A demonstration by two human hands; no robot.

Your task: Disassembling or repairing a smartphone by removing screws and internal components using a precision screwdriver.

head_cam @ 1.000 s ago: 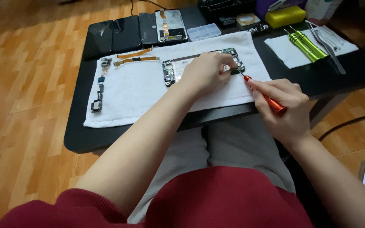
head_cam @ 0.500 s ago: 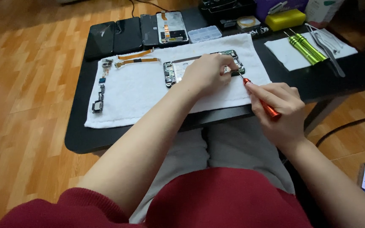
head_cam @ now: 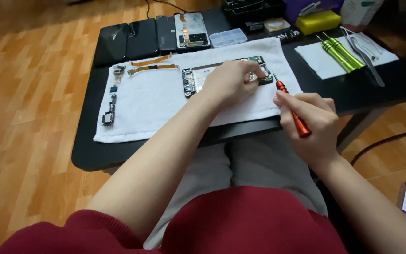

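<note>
**Screwdriver tip closes in on opened phone**

The right hand [head_cam: 308,120] has drawn in from the table's edge over the past second, carrying the red-handled screwdriver [head_cam: 290,107] up until its tip sits just beside the near corner of the opened phone frame [head_cam: 191,82]. The fingers are clenched around the handle in a pen-like hold, shaft slanted toward the circuit board [head_cam: 259,61]. The left hand [head_cam: 231,82] lies flat over the middle of the frame, pressing it down rather than gripping it, fingertips by the board's edge.

The frame rests on a white towel [head_cam: 156,103] spread over a black table [head_cam: 85,150]. On the towel's left lie two orange flex cables [head_cam: 151,64] and a column of small removed parts [head_cam: 110,101]. Behind it, dark phone panels [head_cam: 132,40] and a clear parts box [head_cam: 229,37] line the far edge; to the right, two green screwdrivers [head_cam: 339,51] and tweezers [head_cam: 363,49] sit on a smaller cloth.

Done well, the step seems to call for seating the tip squarely in the screw head before turning, the shaft more upright, and steady downward pressure from the left hand so the frame does not slide on the towel.
</note>
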